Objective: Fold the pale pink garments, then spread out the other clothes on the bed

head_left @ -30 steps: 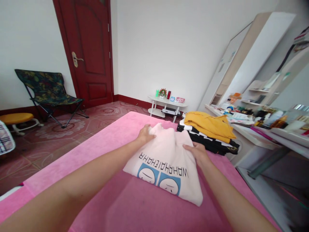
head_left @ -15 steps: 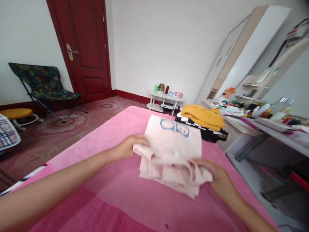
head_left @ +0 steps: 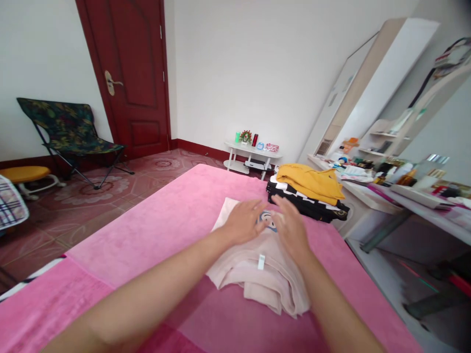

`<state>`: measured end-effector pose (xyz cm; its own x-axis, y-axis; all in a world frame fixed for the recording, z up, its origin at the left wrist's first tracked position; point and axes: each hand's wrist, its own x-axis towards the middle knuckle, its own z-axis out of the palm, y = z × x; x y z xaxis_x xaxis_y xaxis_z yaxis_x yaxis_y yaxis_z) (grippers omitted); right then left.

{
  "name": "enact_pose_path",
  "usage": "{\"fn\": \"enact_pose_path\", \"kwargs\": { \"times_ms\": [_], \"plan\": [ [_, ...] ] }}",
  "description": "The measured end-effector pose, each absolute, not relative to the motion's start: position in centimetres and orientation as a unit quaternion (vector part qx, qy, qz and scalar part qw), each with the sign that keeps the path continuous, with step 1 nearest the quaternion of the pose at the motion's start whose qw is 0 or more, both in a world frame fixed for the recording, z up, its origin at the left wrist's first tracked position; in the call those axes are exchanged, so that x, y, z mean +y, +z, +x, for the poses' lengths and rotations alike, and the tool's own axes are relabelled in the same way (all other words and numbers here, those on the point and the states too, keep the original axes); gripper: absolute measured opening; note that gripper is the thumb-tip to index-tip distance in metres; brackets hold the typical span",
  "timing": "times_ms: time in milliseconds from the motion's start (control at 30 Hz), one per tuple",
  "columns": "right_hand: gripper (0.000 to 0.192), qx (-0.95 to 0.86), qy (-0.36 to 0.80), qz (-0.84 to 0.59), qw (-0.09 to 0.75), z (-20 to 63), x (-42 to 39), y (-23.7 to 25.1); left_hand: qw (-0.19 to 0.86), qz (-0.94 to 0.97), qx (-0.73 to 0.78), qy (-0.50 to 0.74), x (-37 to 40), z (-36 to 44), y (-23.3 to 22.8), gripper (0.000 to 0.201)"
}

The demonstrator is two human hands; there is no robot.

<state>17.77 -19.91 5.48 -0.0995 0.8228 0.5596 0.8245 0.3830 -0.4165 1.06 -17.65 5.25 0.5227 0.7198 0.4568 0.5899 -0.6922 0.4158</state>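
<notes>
folded shirt (head_left: 257,274) is laid on the pink bed (head_left: 154,230), pressed flat under the left hand (head_left: 245,221) and right hand (head_left: 292,230), both spread; a clothes pile (head_left: 307,191) is seen just beyond.

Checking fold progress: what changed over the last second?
The pale pink T-shirt got folded in half, printed side now mostly hidden. Both hands let go of its edges; the left hand and right hand now press flat on top. The yellow and black clothes pile stayed put.
</notes>
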Motion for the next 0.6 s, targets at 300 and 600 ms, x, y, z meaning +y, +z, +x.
{"fn": "enact_pose_path", "kwargs": {
  "times_ms": [300, 600],
  "plan": [
    [0.053, -0.747, 0.064, -0.63, 0.201, 17.6, -19.1, -3.5, 0.096, 0.896, 0.409, 0.141, -17.1, 2.0, -2.4, 0.058],
    [0.043, -0.663, 0.012, -0.646, 0.378, 20.2, -19.8, -3.2, 0.139, 0.806, 0.528, 0.228, -15.4, -3.7, -2.1, 0.065]
  ]
}}
